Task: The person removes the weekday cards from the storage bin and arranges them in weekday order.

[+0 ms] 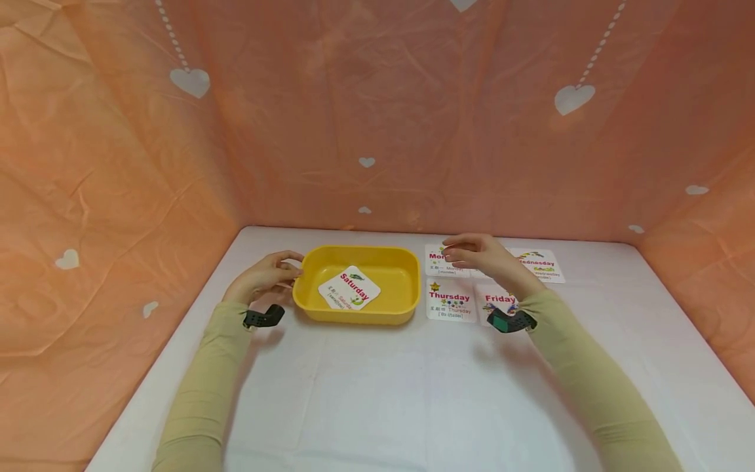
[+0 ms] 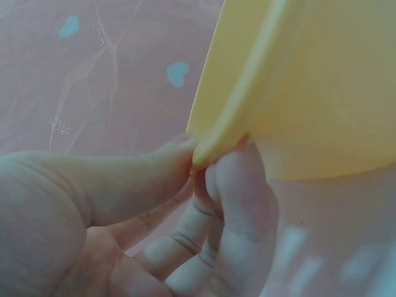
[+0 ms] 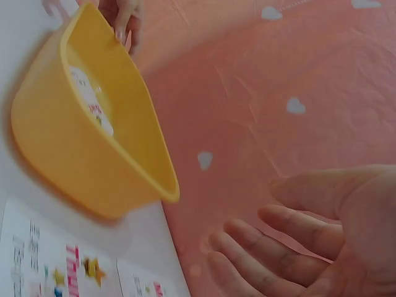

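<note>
A yellow plastic tray (image 1: 356, 317) stands on the white table, with a "Saturday" card (image 1: 350, 288) lying tilted inside it. My left hand (image 1: 263, 275) pinches the tray's left rim; the left wrist view shows thumb and fingers (image 2: 244, 198) on either side of the edge. Above the laid-out cards hovers my right hand (image 1: 486, 259), fingers loosely extended and holding nothing. Below and around it lie a "Monday" card (image 1: 439, 263), a "Thursday" card (image 1: 451, 300), a "Friday" card (image 1: 493, 301) and a "Wednesday" card (image 1: 542, 265). Another card between Monday and Wednesday is mostly hidden by the right hand.
An orange cloth (image 1: 377, 118) with white hearts rises behind the table and at both sides. The white tabletop (image 1: 366, 393) stretches toward me in front of the tray and cards. Each wrist carries a black band (image 1: 263, 317).
</note>
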The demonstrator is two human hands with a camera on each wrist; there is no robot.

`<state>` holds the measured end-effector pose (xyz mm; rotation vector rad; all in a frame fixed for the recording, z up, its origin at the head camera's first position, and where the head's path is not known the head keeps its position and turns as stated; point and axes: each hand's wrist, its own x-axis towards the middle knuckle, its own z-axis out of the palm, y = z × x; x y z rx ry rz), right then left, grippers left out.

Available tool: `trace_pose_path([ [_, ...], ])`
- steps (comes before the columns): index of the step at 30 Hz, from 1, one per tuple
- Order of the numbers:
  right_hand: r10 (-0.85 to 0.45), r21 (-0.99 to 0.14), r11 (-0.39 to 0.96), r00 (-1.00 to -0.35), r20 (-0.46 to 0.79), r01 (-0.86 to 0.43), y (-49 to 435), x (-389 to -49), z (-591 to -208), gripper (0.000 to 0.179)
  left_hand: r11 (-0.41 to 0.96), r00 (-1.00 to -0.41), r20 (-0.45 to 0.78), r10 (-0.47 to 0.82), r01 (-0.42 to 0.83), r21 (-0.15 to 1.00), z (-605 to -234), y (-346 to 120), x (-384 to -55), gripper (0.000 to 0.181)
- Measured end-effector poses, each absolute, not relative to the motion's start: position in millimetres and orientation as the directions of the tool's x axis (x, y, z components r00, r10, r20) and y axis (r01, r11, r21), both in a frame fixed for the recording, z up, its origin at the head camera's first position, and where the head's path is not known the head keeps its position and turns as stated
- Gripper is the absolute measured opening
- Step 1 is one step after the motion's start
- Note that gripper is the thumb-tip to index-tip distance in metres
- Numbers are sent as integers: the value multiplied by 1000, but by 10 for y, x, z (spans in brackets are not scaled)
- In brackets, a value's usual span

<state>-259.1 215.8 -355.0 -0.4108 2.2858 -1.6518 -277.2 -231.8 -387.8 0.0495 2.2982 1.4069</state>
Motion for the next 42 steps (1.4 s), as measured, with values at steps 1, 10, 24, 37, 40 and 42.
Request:
trace_pose_path([
  [1,-400,-952,298,-914,-63,-65,2120,-2597,-3543,40,481,-901,-351,255,-196,854,-3879,-2319,-2773,48],
  [10,-427,-955,286,-903,-53,-79,1811,-2647,-3506,39,491,-904,-345,253,-188,850,-3880,-2325,-2779,48],
  [24,-467,-948,316,-877,-116,-43,1316,-2777,-3590,34,487,-905,-343,253,-187,853,-3875,-2322,-2761,46],
  [37,-462,-896,442,-849,-257,31,955,-2945,-3703,41,402,-907,-297,300,-162,901,-3866,-2326,-2710,42],
  [40,-454,-886,459,-837,-305,74,903,-2954,-3712,40,398,-907,-291,306,-155,904,-3868,-2328,-2712,42],
  [42,-453,-883,460,-830,-327,97,872,-2961,-3721,39,403,-908,-288,305,-151,903,-3868,-2327,-2714,43],
])
